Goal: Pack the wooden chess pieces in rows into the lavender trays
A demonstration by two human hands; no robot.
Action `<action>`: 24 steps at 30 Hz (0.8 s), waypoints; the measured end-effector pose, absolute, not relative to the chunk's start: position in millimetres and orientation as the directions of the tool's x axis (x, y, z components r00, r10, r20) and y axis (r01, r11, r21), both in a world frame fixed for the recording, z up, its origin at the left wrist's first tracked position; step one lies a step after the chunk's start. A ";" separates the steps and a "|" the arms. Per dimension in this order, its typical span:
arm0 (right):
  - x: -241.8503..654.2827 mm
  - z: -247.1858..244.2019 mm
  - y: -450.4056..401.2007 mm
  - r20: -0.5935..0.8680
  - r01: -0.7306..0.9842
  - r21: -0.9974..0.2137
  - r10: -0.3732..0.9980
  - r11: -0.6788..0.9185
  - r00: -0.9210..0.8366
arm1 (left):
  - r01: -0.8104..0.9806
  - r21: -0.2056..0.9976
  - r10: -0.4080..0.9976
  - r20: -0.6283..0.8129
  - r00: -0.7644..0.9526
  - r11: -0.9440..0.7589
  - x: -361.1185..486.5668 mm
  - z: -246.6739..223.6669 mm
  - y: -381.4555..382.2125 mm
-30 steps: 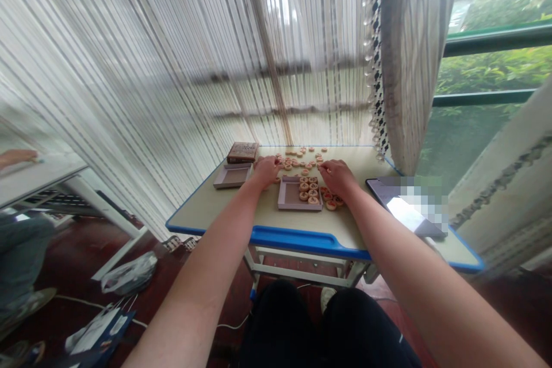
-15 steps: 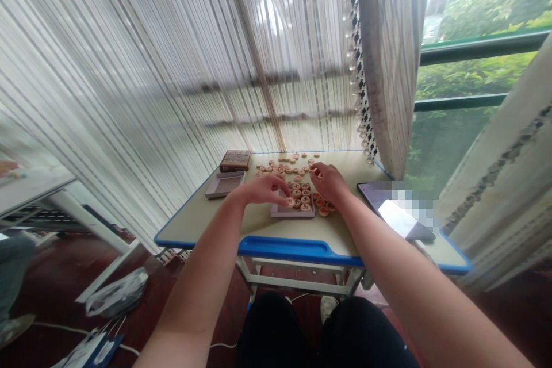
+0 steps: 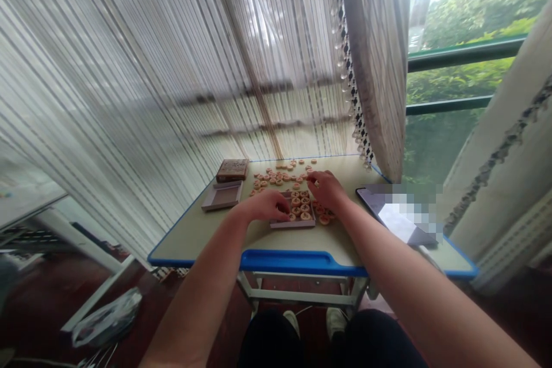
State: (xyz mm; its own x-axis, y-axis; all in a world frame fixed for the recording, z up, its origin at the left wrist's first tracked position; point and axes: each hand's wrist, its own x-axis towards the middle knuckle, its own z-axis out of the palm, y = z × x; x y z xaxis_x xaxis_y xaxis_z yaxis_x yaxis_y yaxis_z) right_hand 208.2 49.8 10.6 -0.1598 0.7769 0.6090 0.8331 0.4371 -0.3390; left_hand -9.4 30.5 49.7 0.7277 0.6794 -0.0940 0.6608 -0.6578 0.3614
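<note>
- At the centre of the clock, towards the near edge, sits a shallow pale tray [image 3: 297,225] holding round wooden pieces [image 3: 305,207]. They are light tan and disc-shaped, with dark characters on their upward faces, and stand in two close columns along the tray's right half.
- At 9 o'clock, the left hand [image 3: 268,205] reaches over the tray's left wall, fingers bent down and drawn together at the nearest piece of the left column. I cannot tell whether it pinches that piece or only touches it.
- At 1 to 2 o'clock, the right hand [image 3: 328,188] hangs with curled fingers near the tray's far corner; whether anything is between the fingertips cannot be told.
- At 3 o'clock, just beside the tray, lies a cluster of red-marked pieces [image 3: 324,220], partly behind the right hand.
- From 11 to 1 o'clock, scattered pieces [image 3: 276,180] spread loosely, their markings mostly too small to read.
- Between 9 and 10 o'clock rests a second tray [image 3: 223,195]; just beyond it, a brown printed box [image 3: 233,168].
- Farther out at 3 o'clock, a dark flat device [image 3: 374,207] lies on the blue-edged surface [image 3: 185,236].
- Towards 12, a striped curtain [image 3: 172,69] hangs.
</note>
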 end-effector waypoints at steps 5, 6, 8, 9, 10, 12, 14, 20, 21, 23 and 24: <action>207.8 9.6 50.4 0.595 0.834 -0.327 0.782 0.445 -0.184 | 0.632 0.421 0.655 -0.109 0.748 -0.651 -10.4 49.6 31.5; 207.7 9.7 50.1 0.595 0.832 -0.323 0.781 0.450 -0.191 | 0.628 0.434 0.654 -0.109 0.749 -0.646 -10.6 49.6 31.4; 208.0 10.3 49.2 0.604 0.826 -0.319 0.772 0.464 -0.201 | 0.623 0.454 0.653 -0.113 0.749 -0.637 -10.8 49.6 30.9; 208.3 10.6 48.7 0.611 0.824 -0.320 0.767 0.468 -0.199 | 0.623 0.459 0.654 -0.115 0.748 -0.633 -10.7 49.6 30.6; 208.5 10.9 48.4 0.615 0.822 -0.322 0.764 0.470 -0.195 | 0.624 0.461 0.654 -0.115 0.747 -0.631 -10.5 49.7 30.2; 208.9 11.0 48.3 0.619 0.820 -0.327 0.762 0.470 -0.189 | 0.619 0.459 0.650 -0.111 0.752 -0.638 -9.7 49.7 29.6; 208.8 10.4 48.9 0.612 0.821 -0.331 0.768 0.464 -0.187 | 0.606 0.458 0.639 -0.100 0.762 -0.651 -8.7 49.2 29.6; 207.6 10.8 47.9 0.620 0.810 -0.320 0.755 0.491 -0.213 | 0.645 0.424 0.678 -0.093 0.729 -0.635 -5.2 44.4 31.9; 207.6 11.8 46.8 0.630 0.804 -0.319 0.746 0.502 -0.215 | 0.650 0.420 0.684 -0.088 0.724 -0.633 -4.6 43.8 32.0; 207.6 14.0 44.5 0.644 0.794 -0.325 0.735 0.514 -0.212 | 0.655 0.413 0.694 -0.071 0.716 -0.633 -3.6 43.3 31.8; 207.6 14.9 43.7 0.645 0.792 -0.331 0.735 0.513 -0.207 | 0.655 0.410 0.696 -0.064 0.715 -0.635 -3.1 43.3 31.4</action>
